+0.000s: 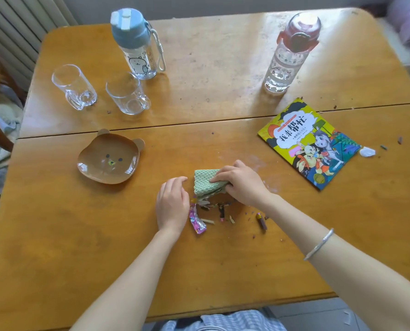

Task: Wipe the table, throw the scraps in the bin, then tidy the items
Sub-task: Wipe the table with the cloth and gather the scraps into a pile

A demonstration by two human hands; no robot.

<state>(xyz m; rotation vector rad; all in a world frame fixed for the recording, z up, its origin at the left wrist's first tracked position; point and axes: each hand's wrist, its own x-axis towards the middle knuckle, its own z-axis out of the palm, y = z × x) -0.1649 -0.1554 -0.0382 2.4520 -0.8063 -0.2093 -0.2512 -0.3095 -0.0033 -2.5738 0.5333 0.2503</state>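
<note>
Head view, near to far, all positions given relative to the green cloth [207, 185]. Nearest the viewer, a loose heap of scraps [217, 209] lies just in front of the cloth on the wooden table [79, 247], a pink wrapper [196, 220] at its left edge and a purple crayon stub [262, 220] stranded to its right; the left hand [172, 204], open and holding nothing, stands edge-on just left of the cloth and touching the heap, fingers curved as a barrier; the right hand [243, 182] presses down on the cloth's right half, fingers spread flat and thumb tucked under its edge. The step in hand appears to be sweeping scraps together; it is best done with the cloth's leading edge kept flat to the surface, short strokes drawn toward the cupped left hand, and the crayon stub gathered before lifting. Left of the cloth and slightly beyond sits a bear-shaped dish [109, 158]; right and beyond, a picture book [309, 144] with a white scrap [367, 152] at its far corner; farther off, two glass mugs [127, 94], a blue-capped bottle [135, 44] and a red-capped bottle [291, 53].
</note>
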